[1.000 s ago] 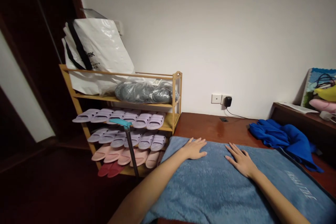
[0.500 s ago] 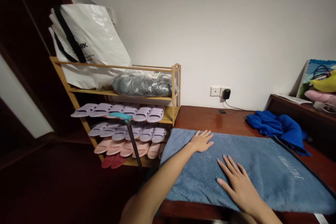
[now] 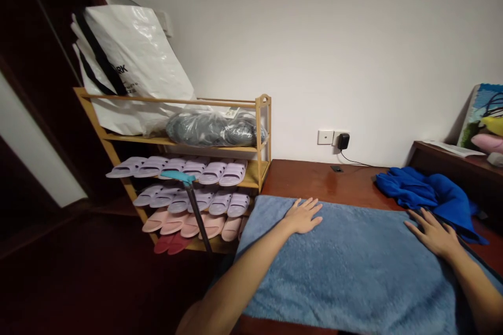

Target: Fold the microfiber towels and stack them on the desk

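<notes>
Cloth (image 3: 353, 267), plush and blue, beneath spread hands (image 3: 302, 218) (image 3: 434, 236).

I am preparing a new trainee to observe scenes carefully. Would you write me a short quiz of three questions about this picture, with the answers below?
1. True or false: the right hand is nearer to the crumpled blue cloth than the left hand is.

2. Which item stands on the top shelf of the shoe rack?
A. red slippers
B. a white bag with black straps
C. a black adapter

3. Short answer: on what does the left hand lie?

Key:
1. True.
2. B.
3. On the blue towel spread over the table.
</notes>
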### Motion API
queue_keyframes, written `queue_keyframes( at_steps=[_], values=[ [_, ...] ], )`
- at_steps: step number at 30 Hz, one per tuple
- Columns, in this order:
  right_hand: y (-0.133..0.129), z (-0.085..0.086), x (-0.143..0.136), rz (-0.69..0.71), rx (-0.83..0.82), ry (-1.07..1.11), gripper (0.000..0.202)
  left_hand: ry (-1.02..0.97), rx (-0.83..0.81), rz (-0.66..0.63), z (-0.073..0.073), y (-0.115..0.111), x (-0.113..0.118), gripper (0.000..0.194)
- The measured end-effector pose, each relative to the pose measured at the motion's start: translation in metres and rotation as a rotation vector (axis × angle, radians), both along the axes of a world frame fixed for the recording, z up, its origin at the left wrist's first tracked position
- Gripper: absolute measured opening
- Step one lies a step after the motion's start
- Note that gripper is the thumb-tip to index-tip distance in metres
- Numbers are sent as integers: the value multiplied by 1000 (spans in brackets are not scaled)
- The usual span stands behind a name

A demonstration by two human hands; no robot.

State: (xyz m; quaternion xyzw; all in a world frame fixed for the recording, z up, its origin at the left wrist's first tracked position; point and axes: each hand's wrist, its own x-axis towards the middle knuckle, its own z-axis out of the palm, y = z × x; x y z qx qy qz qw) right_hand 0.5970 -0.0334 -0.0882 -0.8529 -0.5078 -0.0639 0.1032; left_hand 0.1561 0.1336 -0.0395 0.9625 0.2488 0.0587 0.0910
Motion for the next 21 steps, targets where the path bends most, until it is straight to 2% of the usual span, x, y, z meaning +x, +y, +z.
queue_keyframes(
  at_steps=[4,8,10,13,17,21],
  values=[
    [14,-9,27,-8,-25,77,77,4,11,8,0,6,4,56],
    [22,-14,53,-106,76,110,86,16,8,4,2,12,11,57],
    [25,-19,66,-92,90,68,87,20,6,4,3,15,15,56],
    [33,-29,82,-45,29,42,86,24,8,5,4,20,22,57],
    [46,-37,96,-40,-2,65,87,27,16,1,4,26,30,56],
    [51,-34,98,-25,73,-7,83,30,21,-2,3,30,32,55]
  ],
)
